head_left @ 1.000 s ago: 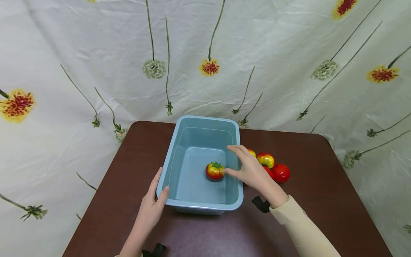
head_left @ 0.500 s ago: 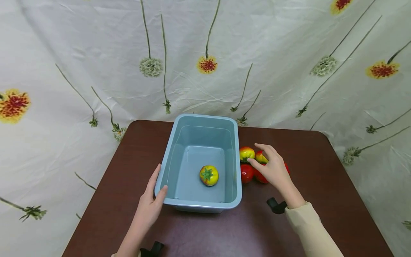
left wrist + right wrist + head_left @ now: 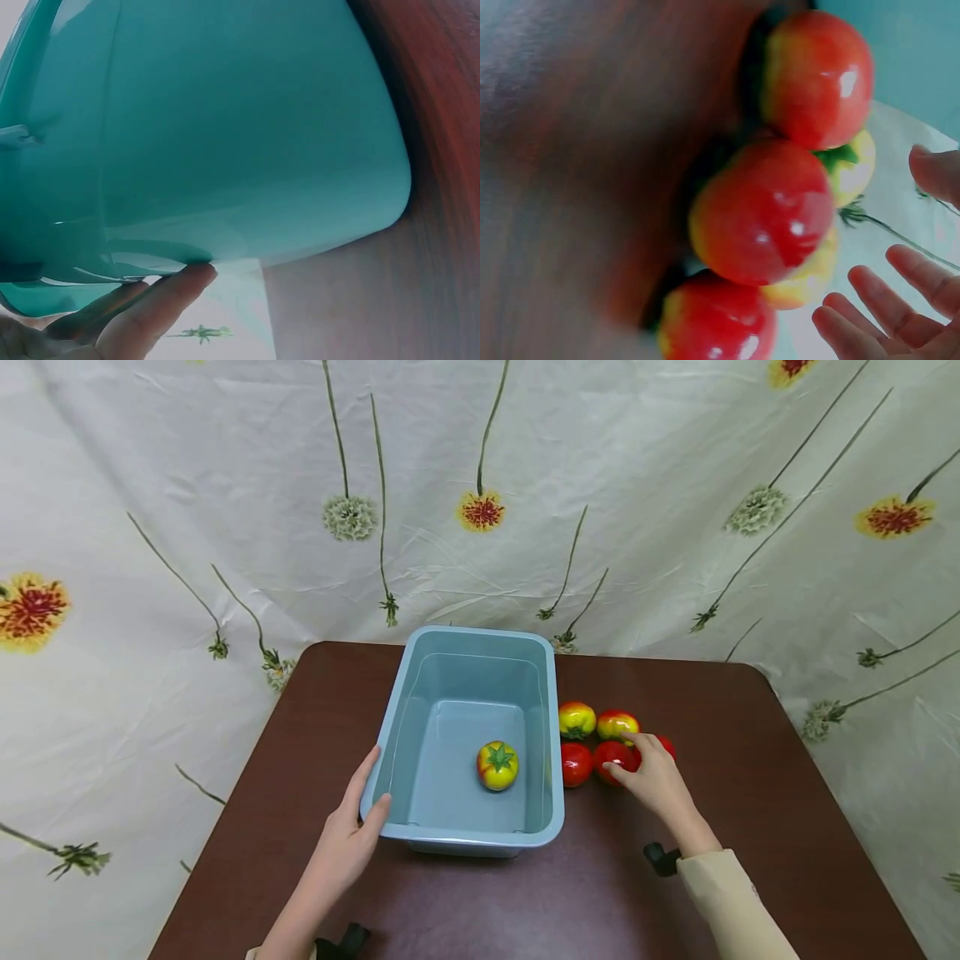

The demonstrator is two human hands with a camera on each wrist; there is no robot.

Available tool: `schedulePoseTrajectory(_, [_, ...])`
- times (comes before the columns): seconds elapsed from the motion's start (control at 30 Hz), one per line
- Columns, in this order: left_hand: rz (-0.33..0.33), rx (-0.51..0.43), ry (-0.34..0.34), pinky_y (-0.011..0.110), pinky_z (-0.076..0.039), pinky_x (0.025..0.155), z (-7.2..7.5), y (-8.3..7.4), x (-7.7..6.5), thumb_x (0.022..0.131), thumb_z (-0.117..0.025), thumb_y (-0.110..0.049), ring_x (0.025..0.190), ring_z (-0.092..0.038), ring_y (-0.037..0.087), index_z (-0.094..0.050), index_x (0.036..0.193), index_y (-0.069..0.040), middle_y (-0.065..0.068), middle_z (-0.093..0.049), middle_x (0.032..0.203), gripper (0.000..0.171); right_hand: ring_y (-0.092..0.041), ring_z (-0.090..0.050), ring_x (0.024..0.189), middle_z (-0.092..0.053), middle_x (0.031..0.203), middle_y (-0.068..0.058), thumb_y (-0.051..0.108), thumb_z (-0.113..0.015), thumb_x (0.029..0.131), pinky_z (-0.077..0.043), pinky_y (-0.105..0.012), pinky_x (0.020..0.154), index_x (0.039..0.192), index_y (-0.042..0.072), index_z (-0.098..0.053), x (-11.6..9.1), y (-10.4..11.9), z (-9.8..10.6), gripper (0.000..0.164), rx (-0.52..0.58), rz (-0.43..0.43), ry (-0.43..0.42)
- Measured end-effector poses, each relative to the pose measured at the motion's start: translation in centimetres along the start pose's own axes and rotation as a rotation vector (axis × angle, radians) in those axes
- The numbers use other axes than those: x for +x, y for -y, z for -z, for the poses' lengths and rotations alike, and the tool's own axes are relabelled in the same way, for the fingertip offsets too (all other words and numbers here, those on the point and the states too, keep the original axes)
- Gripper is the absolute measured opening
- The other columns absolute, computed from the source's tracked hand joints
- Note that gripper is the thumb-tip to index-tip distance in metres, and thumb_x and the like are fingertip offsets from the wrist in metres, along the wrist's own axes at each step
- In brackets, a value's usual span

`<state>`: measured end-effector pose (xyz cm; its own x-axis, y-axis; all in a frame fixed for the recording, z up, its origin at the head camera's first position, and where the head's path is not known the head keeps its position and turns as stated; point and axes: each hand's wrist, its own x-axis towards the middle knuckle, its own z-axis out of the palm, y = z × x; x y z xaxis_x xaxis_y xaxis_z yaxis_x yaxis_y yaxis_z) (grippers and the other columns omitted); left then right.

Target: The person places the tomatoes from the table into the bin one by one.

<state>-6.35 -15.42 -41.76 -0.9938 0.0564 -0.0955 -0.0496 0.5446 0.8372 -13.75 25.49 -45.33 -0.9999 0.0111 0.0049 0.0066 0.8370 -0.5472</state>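
Observation:
A light blue plastic bin (image 3: 480, 839) stands on the table, with one red-and-yellow tomato (image 3: 498, 766) inside. At its near left corner my left hand (image 3: 348, 839) grips the rim, thumb over the edge and fingers along the outer wall; in the left wrist view the fingers (image 3: 161, 307) touch the side. Right of the bin lie several tomatoes: two red-and-yellow ones behind, such as this tomato (image 3: 577, 719), and red ones in front, such as this tomato (image 3: 576, 766). Over the right part of that group, my right hand (image 3: 660, 781) has thumb and fingers spread, holding nothing.
The brown table (image 3: 480, 910) has rounded far corners. A white cloth with printed flowers (image 3: 675, 527) hangs behind and around it. Black straps with a mount (image 3: 662, 860) sit at both wrists.
My right hand has moved from over the bin's right rim to the tomatoes on the table. The tomato in the bin has rolled slightly, its green top turning. My left hand stays at the bin.

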Motion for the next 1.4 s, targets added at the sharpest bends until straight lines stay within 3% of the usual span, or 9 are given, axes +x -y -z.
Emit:
schedulePoseTrajectory(0.3, [0.007,0.005,-0.004,0.065,-0.035,0.104,0.0,0.0,0.1,0.105,-0.045,-0.029,0.142,-0.035,0.044,-0.012,0.159,-0.031,0.015,-0.023,0.162,0.063,-0.047,-0.049,0.12,-0.047,0.134,-0.029,0.022,-0.078,0.083,-0.049,-0.061,0.093,0.137,-0.004,-0.048,0.0,-0.7,-1.3,0.067,-0.038,-0.019,0.015])
schedulePoseTrajectory(0.6, [-0.023,0.007,-0.007,0.066,-0.034,0.104,-0.1,0.2,0.1,0.105,-0.044,-0.035,0.143,-0.032,0.043,-0.013,0.159,-0.03,0.012,-0.022,0.163,0.063,-0.05,-0.045,0.125,-0.042,0.139,-0.032,0.018,-0.08,0.081,-0.044,-0.064,0.097,0.14,-0.006,-0.044,0.1,-0.8,-2.5,0.073,-0.068,-0.043,0.003])
schedulePoseTrajectory(0.83, [-0.021,0.003,-0.009,0.066,-0.034,0.104,-0.1,0.3,0.1,0.105,-0.045,-0.032,0.143,-0.033,0.043,-0.013,0.159,-0.031,0.013,-0.023,0.163,0.063,-0.048,-0.048,0.124,-0.045,0.136,-0.031,0.016,-0.083,0.079,-0.043,-0.062,0.1,0.141,-0.007,-0.043,0.2,-1.1,-3.4,0.077,-0.085,-0.034,0.002])
schedulePoseTrajectory(1.1, [-0.018,0.006,-0.017,0.066,-0.035,0.103,-0.1,0.4,0.0,0.105,-0.044,-0.036,0.142,-0.034,0.043,-0.013,0.159,-0.031,0.012,-0.023,0.163,0.062,-0.049,-0.05,0.123,-0.044,0.137,-0.031,0.017,-0.083,0.079,-0.042,-0.06,0.101,0.144,-0.008,-0.038,-0.1,-1.1,-4.3,0.083,-0.038,-0.069,-0.006])
schedulePoseTrajectory(1.4, [-0.011,-0.005,-0.015,0.066,-0.034,0.104,-0.1,0.4,0.0,0.105,-0.044,-0.038,0.143,-0.033,0.042,-0.013,0.159,-0.032,0.012,-0.023,0.163,0.063,-0.048,-0.051,0.122,-0.049,0.137,-0.032,0.022,-0.079,0.082,-0.042,-0.059,0.103,0.141,-0.01,-0.041,-0.1,-1.7,-4.8,0.077,0.058,-0.131,-0.018])
